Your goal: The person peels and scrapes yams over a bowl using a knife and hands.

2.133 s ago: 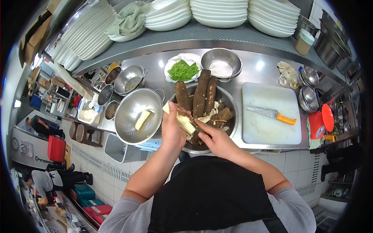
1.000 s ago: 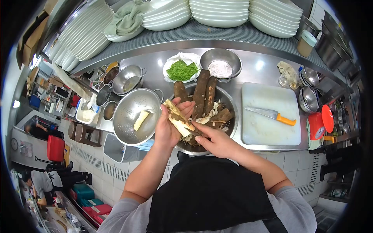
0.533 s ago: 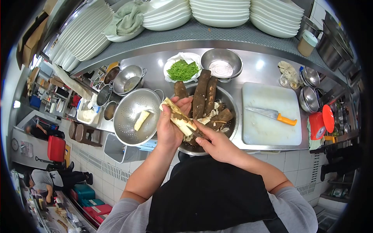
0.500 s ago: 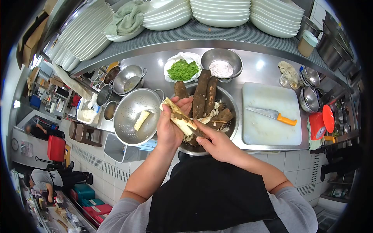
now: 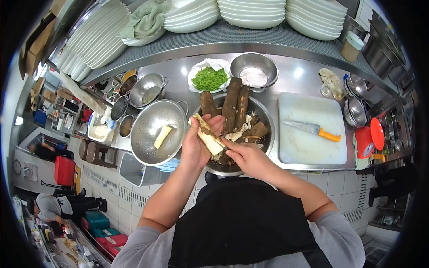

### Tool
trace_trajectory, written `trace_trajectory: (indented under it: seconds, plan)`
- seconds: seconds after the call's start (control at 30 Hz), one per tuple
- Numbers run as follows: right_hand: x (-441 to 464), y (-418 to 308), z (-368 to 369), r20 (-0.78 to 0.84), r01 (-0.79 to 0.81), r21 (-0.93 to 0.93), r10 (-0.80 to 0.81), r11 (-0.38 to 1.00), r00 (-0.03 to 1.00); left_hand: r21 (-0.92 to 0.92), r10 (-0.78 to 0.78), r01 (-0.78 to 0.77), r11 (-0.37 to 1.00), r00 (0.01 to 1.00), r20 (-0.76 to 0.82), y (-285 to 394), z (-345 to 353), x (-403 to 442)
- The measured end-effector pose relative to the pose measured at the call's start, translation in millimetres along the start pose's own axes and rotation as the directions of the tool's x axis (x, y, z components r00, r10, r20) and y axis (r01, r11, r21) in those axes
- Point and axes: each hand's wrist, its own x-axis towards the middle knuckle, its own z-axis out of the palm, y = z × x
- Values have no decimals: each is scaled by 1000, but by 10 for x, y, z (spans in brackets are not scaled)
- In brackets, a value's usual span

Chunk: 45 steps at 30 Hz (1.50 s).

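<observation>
My left hand (image 5: pixel 196 145) is wrapped round a partly peeled cassava root (image 5: pixel 209 139), pale with strips of brown skin left on it. My right hand (image 5: pixel 246 156) is closed at the root's lower end on a small knife, mostly hidden by the fingers. Below both hands sits a steel bowl (image 5: pixel 269 117) with several thick brown unpeeled roots (image 5: pixel 232 100) and pale peel scraps (image 5: pixel 239 133). To the left, a colander (image 5: pixel 143 120) holds one peeled pale piece (image 5: pixel 162 136).
An orange-handled knife (image 5: pixel 313 129) lies on a white cutting board (image 5: pixel 308 154) at right. Behind are a plate of green beans (image 5: pixel 209 79) and a steel bowl (image 5: pixel 272 80). Stacked plates (image 5: pixel 252 15) fill the shelf above. Another person (image 5: pixel 53 205) is at far left.
My right hand has shifted slightly right and up along the root's lower end. The root has turned a little in my left hand, and the blade shows less.
</observation>
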Motion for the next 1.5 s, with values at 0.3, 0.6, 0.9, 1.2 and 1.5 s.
trace_trajectory:
  seconds: [0.3,0.6,0.9,1.2,1.5]
  plan:
    - [190,43,-415,227,-423,240,373,874,899,-77,-255,267,961,957,138,14,-203,-29]
    - [-31,-122,-210,60,-105,-37,107,994,992,-270,-106,149,951,980,168,-14,-232,-22]
    - [-18,-257,-167,266,-34,-142,71,989,961,-284,-151,223,932,955,255,-46,-53,-78]
    - [-11,-117,-105,246,154,-104,-125,983,961,-242,-236,253,937,967,95,-59,-18,-119]
    - [21,-335,-222,355,-50,-97,82,994,931,0,-307,308,951,950,-57,-156,-117,-173]
